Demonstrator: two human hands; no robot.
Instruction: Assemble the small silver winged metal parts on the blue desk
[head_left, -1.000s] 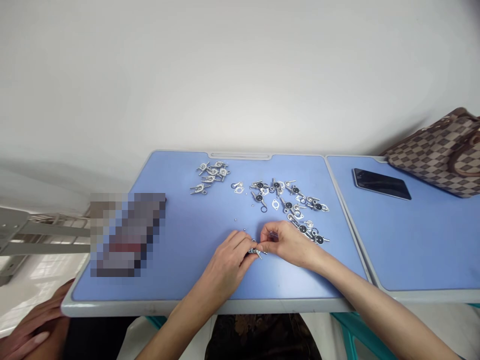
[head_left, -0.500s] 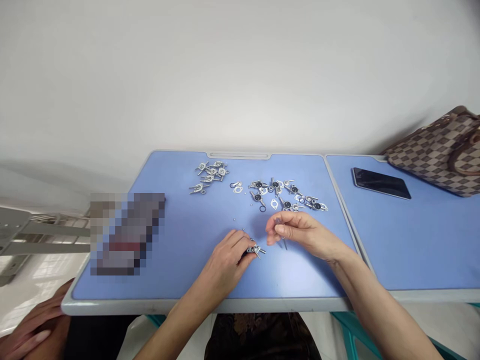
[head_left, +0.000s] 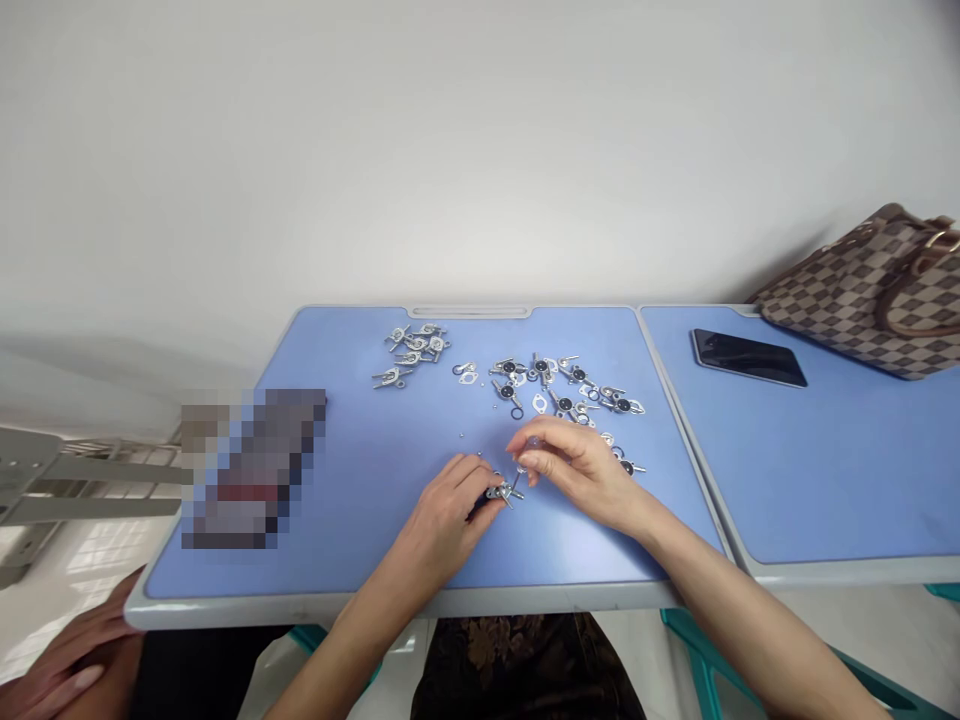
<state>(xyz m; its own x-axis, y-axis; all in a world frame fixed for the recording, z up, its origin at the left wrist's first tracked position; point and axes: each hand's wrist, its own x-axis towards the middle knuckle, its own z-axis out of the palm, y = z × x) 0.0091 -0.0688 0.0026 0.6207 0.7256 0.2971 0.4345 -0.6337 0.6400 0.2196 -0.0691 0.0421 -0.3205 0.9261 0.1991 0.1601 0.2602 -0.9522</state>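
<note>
My left hand [head_left: 451, 507] pinches a small silver metal valve fitting [head_left: 505, 493] with a lever and stubs, low over the blue tabletop. In my right hand [head_left: 585, 470] is a small screwdriver [head_left: 517, 477] with a clear, purplish handle, gripped between thumb and fingers. Its thin shaft points down to the fitting, and the tip appears to meet it. Beyond my hands lie several similar fittings with black round centres [head_left: 565, 403], mixed with flat oval plates [head_left: 540, 404] and black rings [head_left: 517, 412]. Another group of silver fittings [head_left: 415, 345] sits farther left.
A black phone [head_left: 748, 357] and a checkered handbag [head_left: 862, 300] rest on the right-hand table. A pixelated object [head_left: 262, 470] lies at the left. Another person's hand [head_left: 71, 650] is at the lower left, beside the table corner.
My right hand has moved left and brought the screwdriver down to the fitting. My left hand keeps its hold. Another black-centred fitting has come into sight by my right wrist.
</note>
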